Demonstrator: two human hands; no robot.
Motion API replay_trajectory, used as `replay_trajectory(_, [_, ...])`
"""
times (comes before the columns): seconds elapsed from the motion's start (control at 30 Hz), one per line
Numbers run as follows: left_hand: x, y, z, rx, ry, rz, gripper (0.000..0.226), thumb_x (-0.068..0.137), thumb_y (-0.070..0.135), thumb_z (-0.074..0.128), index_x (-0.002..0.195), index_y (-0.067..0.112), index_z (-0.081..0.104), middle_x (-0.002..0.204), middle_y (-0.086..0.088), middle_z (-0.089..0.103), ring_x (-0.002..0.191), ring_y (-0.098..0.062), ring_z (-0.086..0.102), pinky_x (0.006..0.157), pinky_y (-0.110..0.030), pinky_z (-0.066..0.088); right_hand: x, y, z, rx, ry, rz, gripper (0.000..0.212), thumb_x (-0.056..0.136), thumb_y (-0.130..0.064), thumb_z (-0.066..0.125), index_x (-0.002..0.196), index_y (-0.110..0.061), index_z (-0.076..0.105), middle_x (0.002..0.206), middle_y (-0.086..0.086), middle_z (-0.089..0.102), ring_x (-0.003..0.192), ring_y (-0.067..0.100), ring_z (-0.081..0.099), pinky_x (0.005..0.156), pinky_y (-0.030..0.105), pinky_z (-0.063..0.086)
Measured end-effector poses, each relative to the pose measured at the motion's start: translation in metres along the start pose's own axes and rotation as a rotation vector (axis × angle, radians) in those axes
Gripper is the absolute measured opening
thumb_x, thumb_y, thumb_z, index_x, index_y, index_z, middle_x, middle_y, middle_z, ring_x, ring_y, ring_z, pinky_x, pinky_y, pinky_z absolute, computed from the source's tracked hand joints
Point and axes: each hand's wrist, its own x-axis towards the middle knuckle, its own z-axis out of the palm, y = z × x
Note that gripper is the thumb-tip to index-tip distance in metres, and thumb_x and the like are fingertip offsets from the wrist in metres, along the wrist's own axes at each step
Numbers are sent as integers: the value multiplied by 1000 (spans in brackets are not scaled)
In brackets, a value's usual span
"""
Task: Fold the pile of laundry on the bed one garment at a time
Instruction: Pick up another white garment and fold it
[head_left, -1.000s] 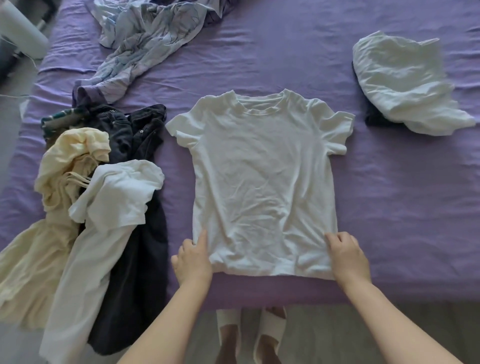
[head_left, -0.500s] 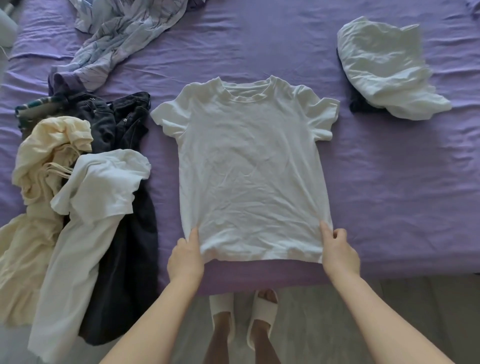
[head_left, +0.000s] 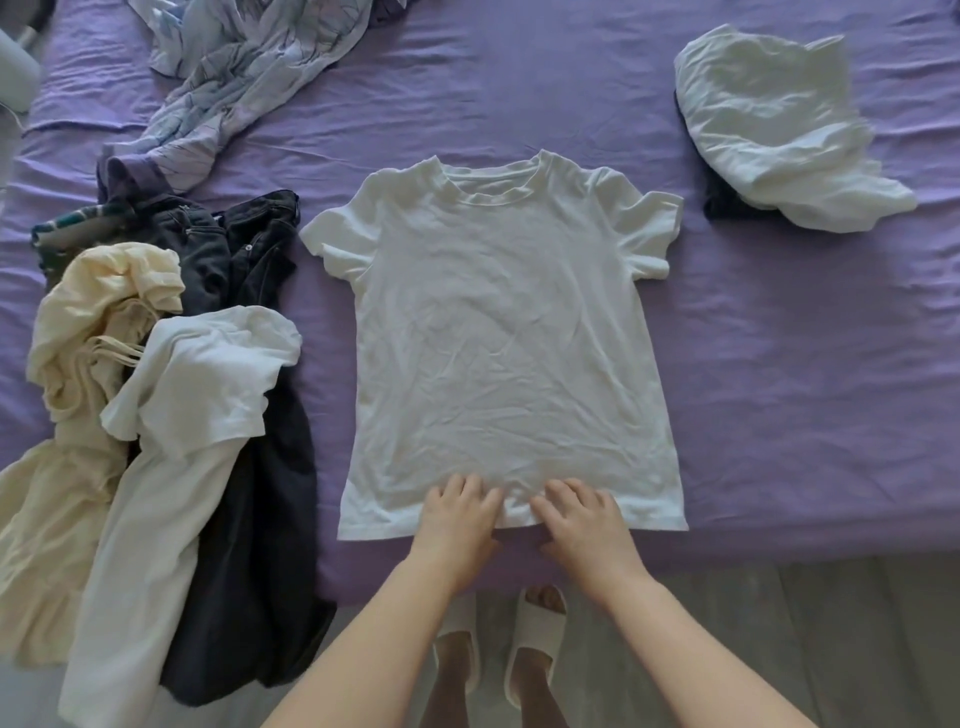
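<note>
feet: we see two feet in pale slide sandals (head_left: 498, 649) on the grey floor (head_left: 779, 623), right at the near edge of the bed.
left hand: our left hand (head_left: 457, 519) lies palm down on the bottom hem of the white short-sleeved cotton T-shirt (head_left: 504, 338), near the hem's middle; fingers spread and fairly straight, pressing flat, not clutching any cloth.
right hand: our right hand (head_left: 579, 519) sits just beside the left one on the same hem, fingers slightly bent with the tips on the fabric; flat contact, no pinch that we can see.
hands together: close side by side, fingertips nearly meeting, wrists over the bare sheet below the hem.
task garment: the T-shirt is laid out flat, neckline at the far end, both sleeves spread out, hem near the bed edge, light creases all over, unfolded.
bed: wrinkled purple bedsheet (head_left: 779, 389) under everything.
pile, left: a crumpled white T-shirt (head_left: 197, 395) on top, hanging over the bed edge; cream ruffled garment (head_left: 78, 415) to its left, also hanging off; dark charcoal jeans (head_left: 249, 260) beneath both, running from near the flat shirt's left sleeve down past the edge.
pile, further back: a scrap of green plaid fabric (head_left: 78, 223) pokes out beside the jeans.
far left: a pale blue patterned garment with a dark purple cuff (head_left: 234, 67) sprawls toward the top edge.
far right: a loosely bundled white cloth (head_left: 779, 124) rests on a small dark item (head_left: 719, 205), well apart from the flat shirt.
</note>
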Motion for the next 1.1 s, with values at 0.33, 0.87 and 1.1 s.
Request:
replay_trajectory(0.33, [15,11,-35,204,71,108,19,55,25,79,68,18,68,66,0,64,60,-16,64,42,-21,46,26,11,-20,-176,118,-91,41,26,-10,86,56,-20,60,53,-3,54,48,17,54,38,19,34])
replay_trajectory(0.87, [83,-88,-108,-19,-95,-321,34,82,-7,46,107,10,61,111,-8,62,103,-30,61,70,-34,43,105,68,-101,-98,-19,252,33,80,4,47,106,-16,49,105,4,58,94,28,59,63,32,33])
replay_trajectory(1.1, [145,-168,-163,34,-75,-208,27,88,3,47,111,16,50,114,-3,58,103,-28,59,71,-34,41,178,117,-156,-241,-63,250,31,81,4,50,104,-17,47,107,3,59,94,26,63,66,30,38])
